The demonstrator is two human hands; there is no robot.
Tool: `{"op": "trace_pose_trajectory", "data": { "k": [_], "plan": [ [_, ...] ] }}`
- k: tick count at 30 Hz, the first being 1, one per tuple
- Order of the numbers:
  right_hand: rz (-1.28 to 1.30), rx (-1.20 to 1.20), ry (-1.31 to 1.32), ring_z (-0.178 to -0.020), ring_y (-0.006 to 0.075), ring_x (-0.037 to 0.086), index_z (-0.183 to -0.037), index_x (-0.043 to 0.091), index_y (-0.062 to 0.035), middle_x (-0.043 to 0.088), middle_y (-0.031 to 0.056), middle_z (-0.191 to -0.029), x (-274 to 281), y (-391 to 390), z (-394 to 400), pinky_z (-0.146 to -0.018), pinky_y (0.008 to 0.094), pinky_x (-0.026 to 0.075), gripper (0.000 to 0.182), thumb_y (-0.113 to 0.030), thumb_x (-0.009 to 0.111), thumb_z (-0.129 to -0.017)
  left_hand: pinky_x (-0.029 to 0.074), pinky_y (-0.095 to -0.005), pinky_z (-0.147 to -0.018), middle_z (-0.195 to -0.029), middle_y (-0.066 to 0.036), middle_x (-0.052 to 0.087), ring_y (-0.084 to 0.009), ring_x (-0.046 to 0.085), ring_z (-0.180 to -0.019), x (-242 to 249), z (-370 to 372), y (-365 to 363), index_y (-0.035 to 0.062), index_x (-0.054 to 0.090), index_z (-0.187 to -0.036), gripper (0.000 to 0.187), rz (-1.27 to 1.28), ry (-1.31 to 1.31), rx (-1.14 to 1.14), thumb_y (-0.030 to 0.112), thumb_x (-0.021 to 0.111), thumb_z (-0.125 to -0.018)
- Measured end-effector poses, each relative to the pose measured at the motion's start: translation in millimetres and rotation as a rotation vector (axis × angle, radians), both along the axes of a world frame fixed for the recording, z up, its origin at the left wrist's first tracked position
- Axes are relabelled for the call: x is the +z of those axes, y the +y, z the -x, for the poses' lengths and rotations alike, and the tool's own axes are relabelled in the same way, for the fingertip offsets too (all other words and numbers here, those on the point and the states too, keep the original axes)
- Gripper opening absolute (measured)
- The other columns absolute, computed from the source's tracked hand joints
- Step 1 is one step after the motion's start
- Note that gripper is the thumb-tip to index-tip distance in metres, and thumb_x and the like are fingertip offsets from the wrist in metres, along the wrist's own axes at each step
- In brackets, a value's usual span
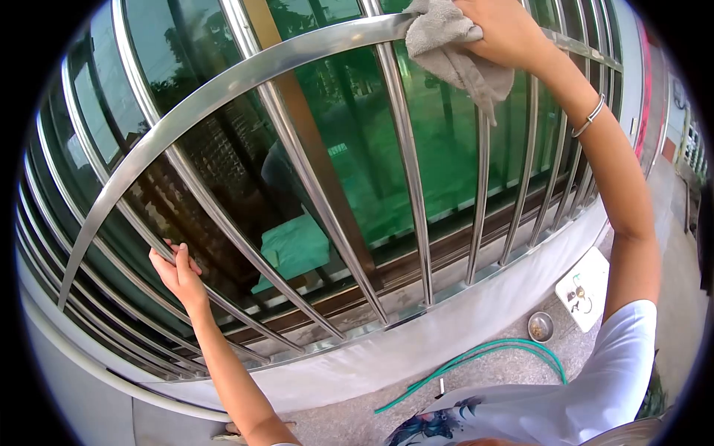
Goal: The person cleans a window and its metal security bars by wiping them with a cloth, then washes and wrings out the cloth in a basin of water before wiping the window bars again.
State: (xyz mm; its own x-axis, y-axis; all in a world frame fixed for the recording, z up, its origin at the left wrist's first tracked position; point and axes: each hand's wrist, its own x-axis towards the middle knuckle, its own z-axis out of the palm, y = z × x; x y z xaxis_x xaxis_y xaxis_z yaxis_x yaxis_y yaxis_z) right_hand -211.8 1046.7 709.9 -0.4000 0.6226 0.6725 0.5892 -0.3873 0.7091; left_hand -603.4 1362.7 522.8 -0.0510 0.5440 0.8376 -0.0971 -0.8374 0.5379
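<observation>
At the top of the head view, my right hand is closed on a grey cloth. The cloth drapes over the flat horizontal rail of a shiny metal window grille, and its loose end hangs down in front of the bars. Lower left, the fingers of my left hand are wrapped round one of the slanting upright bars. Behind the grille is a window with green-tinted glass and a brown frame. A folded teal cloth shows through the bars.
A pale wall ledge runs below the grille. On the ground lie a green hose, a small metal bowl and a white board with small items on it. A paved path is at the right.
</observation>
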Motion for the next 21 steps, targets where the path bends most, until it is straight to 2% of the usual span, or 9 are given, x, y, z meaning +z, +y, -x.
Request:
{"op": "trace_pose_trajectory", "data": {
  "k": [2, 5, 9, 13, 14, 16, 17, 18, 21],
  "plan": [
    [0.017, -0.072, 0.042, -0.087, 0.0282, 0.062, -0.092, 0.062, -0.0135, 0.065, 0.0092, -0.08, -9.6, -0.3, 8.6, -0.098, 0.0436, 0.036, 0.021, -0.028, 0.053, -0.078, 0.03, -0.0206, -0.042, -0.078, -0.003, 0.048, -0.0061, 0.037, -0.045, 2.1, -0.5, -4.4, 0.0012, 0.044, -0.109, 0.023, -0.001, 0.011, -0.01, 0.005, 0.053, -0.089],
    [-0.168, 0.209, 0.074, -0.113, 0.0317, 0.052, -0.123, 0.053, -0.0092, 0.056, 0.0134, -0.12, -30.7, -4.5, 11.8, -0.095, 0.0444, 0.04, 0.046, -0.026, 0.057, -0.081, 0.029, -0.0198, -0.041, -0.078, -0.003, 0.049, -0.0052, 0.037, -0.045, -2.0, 1.7, 1.0, 0.001, 0.044, -0.112, 0.024, -0.013, 0.011, -0.027, 0.007, 0.053, -0.09],
    [-0.311, 0.178, 0.118, -0.118, 0.0358, 0.048, -0.125, 0.051, -0.0064, 0.05, 0.0154, -0.13, -62.0, -20.4, 5.3, -0.096, 0.0446, 0.038, 0.046, -0.025, 0.058, -0.083, 0.028, -0.0189, -0.041, -0.078, -0.002, 0.048, -0.0041, 0.035, -0.046, -6.5, 0.6, 7.4, 0.0012, 0.044, -0.114, 0.024, 0.008, -0.022, -0.055, 0.008, 0.052, -0.092],
    [-0.372, 0.257, 0.159, -0.116, 0.0329, 0.05, -0.118, 0.056, -0.0071, 0.053, 0.0127, -0.127, -60.4, -23.0, -1.8, -0.096, 0.042, 0.038, 0.037, -0.022, 0.055, -0.085, 0.027, -0.0191, -0.041, -0.08, -0.002, 0.048, -0.0032, 0.033, -0.047, -6.0, -2.0, 7.1, 0.0016, 0.046, -0.112, 0.022, -0.044, -0.031, -0.003, 0.009, 0.054, -0.092],
    [-0.373, 0.253, 0.158, -0.116, 0.0329, 0.05, -0.118, 0.056, -0.0071, 0.053, 0.0127, -0.127, -51.6, -24.7, 0.4, -0.096, 0.042, 0.038, 0.037, -0.022, 0.055, -0.085, 0.033, -0.02, -0.044, -0.08, -0.003, 0.05, -0.0053, 0.039, -0.051, -4.1, 0.5, 3.2, 0.0004, 0.045, -0.114, 0.026, -0.008, 0.007, 0.038, 0.012, 0.055, -0.092],
    [-0.243, 0.197, 0.415, -0.111, 0.0312, 0.053, -0.113, 0.061, -0.0085, 0.059, 0.011, -0.118, -30.4, -25.4, -11.1, -0.094, 0.042, 0.038, 0.031, -0.023, 0.053, -0.086, 0.044, -0.0232, -0.058, -0.088, -0.006, 0.051, -0.0106, 0.05, -0.065, -3.9, -9.8, -10.0, -0.002, 0.043, -0.118, 0.033, -0.076, 0.018, 0.417, 0.015, 0.056, -0.092],
    [-0.324, 0.255, 0.122, -0.104, 0.0304, 0.054, -0.104, 0.064, -0.0106, 0.062, 0.0107, -0.108, -23.1, -14.9, -28.1, -0.092, 0.0425, 0.038, 0.025, -0.022, 0.05, -0.087, 0.045, -0.0301, -0.08, -0.106, -0.012, 0.049, -0.019, 0.052, -0.09, -0.5, -15.6, -12.1, -0.0046, 0.039, -0.123, 0.041, -0.214, -0.056, 0.454, 0.015, 0.057, -0.091],
    [-0.349, 0.243, 0.164, -0.097, 0.0319, 0.057, -0.098, 0.063, -0.012, 0.063, 0.0126, -0.099, -15.4, -7.8, -43.8, -0.092, 0.0431, 0.038, 0.022, -0.023, 0.047, -0.088, 0.039, -0.0341, -0.091, -0.119, -0.016, 0.042, -0.0249, 0.046, -0.106, -0.5, -16.2, -24.7, -0.0041, 0.037, -0.125, 0.043, -0.368, 0.107, 0.865, 0.01, 0.058, -0.089],
    [-0.072, -0.135, 0.169, -0.087, 0.032, 0.06, -0.088, 0.06, -0.0118, 0.064, 0.014, -0.087, 8.0, -20.8, -57.7, -0.09, 0.0437, 0.039, 0.02, -0.027, 0.047, -0.087, 0.037, -0.0375, -0.096, -0.12, -0.016, 0.04, -0.0271, 0.043, -0.113, 4.0, -47.1, -72.3, -0.002, 0.039, -0.123, 0.042, -0.667, 0.036, 0.789, 0.005, 0.058, -0.086]
  ]
}}
